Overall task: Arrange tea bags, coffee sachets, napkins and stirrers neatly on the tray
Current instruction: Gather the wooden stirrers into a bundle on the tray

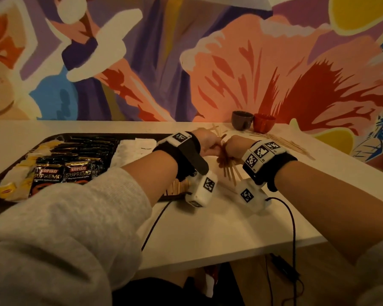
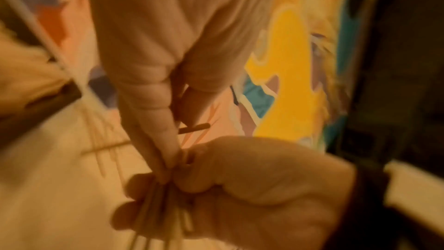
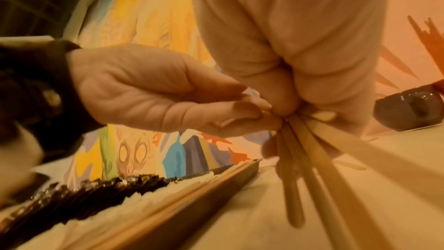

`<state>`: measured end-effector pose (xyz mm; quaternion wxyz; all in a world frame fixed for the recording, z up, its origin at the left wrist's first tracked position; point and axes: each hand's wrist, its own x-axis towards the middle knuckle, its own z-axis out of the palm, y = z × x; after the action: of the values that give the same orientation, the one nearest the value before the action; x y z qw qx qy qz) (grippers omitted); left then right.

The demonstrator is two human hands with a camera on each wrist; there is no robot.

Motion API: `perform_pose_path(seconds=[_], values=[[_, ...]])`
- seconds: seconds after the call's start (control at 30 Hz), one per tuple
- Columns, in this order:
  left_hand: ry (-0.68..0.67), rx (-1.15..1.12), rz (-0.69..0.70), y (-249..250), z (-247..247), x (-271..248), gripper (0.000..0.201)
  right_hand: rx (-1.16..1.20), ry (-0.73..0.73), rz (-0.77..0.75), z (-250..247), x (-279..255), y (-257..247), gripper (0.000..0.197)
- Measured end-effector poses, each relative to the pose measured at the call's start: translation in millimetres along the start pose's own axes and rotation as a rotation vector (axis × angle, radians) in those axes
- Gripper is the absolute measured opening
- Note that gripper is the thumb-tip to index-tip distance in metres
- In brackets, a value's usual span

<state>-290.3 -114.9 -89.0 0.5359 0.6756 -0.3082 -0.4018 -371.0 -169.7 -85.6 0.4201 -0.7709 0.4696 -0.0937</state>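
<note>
Both hands, left hand (image 1: 208, 144) and right hand (image 1: 234, 145), pinch one bundle of wooden stirrers (image 1: 227, 167) (count unclear) over the desk (image 1: 208, 228), just right of the tray (image 1: 0, 176); two cups (image 1: 253, 123) stand beyond.

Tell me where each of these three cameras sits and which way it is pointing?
Head: worn on the head, looking forward and down over the table at the tray; both forearms, left hand and right hand show.
Left wrist: on the left wrist, looking along the left hand at the right hand.
Right wrist: on the right wrist, looking along the right hand at the left hand and the tray.
Shared: all three show the stirrers gripped where the hands meet.
</note>
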Motion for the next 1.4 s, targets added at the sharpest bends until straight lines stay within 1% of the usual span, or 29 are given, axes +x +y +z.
perform_pose_path(seconds=[0.03, 0.1, 0.17, 0.23, 0.3, 0.4, 0.47, 0.53, 0.63, 0.73, 0.87, 0.93, 1.0, 1.07, 1.17, 1.27, 1.4], values=[[0.025, 0.012, 0.039, 5, 0, -4, 0.015, 0.047, -0.004, -0.021, 1, -3, -2, 0.029], [0.075, 0.066, 0.109, 13, -2, -10, 0.017, 0.065, -0.007, -0.075, 1, 0, -2, 0.022], [0.114, 0.057, 0.118, 18, -5, -13, 0.025, 0.086, -0.013, -0.111, 1, -4, -2, 0.020], [0.122, 0.056, 0.112, 22, -7, -14, 0.028, 0.113, -0.020, -0.162, 0, -2, -1, 0.020], [0.138, 0.047, 0.125, 25, -5, -15, 0.027, 0.110, -0.008, -0.202, 0, -6, -1, 0.016], [0.160, 0.056, 0.108, 27, -7, -15, 0.023, 0.061, 0.037, -0.259, -1, -4, 1, 0.018], [0.178, 0.084, 0.106, 26, -9, -13, 0.021, 0.051, 0.041, -0.291, -2, -3, 3, 0.017], [0.207, 0.196, 0.135, 25, -11, -7, 0.023, 0.045, 0.032, -0.287, -4, -1, 6, 0.023], [0.239, 0.479, 0.207, 22, -15, 0, 0.039, 0.046, 0.006, -0.262, -5, 3, 11, 0.030], [0.200, 0.552, 0.226, 21, -17, 2, 0.038, 0.042, -0.001, -0.252, -7, 4, 12, 0.031], [0.160, 0.526, 0.258, 18, -18, 5, 0.030, 0.047, -0.009, -0.267, -8, 7, 14, 0.030], [0.143, 0.523, 0.281, 18, -18, 6, 0.031, 0.053, 0.000, -0.277, -8, 8, 14, 0.027], [0.125, 0.532, 0.313, 20, -17, 5, 0.032, 0.091, 0.043, -0.301, -10, 9, 14, 0.029], [0.120, 0.518, 0.355, 24, -16, 4, 0.030, 0.178, 0.093, -0.324, -11, 11, 12, 0.032], [0.137, 0.392, 0.404, 27, -14, 1, 0.025, 0.313, 0.134, -0.366, -12, 13, 11, 0.032], [0.134, 0.272, 0.471, 25, -16, -3, 0.014, 0.433, 0.147, -0.411, -12, 12, 12, 0.033], [0.103, 0.182, 0.537, 21, -19, -8, 0.017, 0.512, 0.124, -0.436, -11, 10, 8, 0.033]])
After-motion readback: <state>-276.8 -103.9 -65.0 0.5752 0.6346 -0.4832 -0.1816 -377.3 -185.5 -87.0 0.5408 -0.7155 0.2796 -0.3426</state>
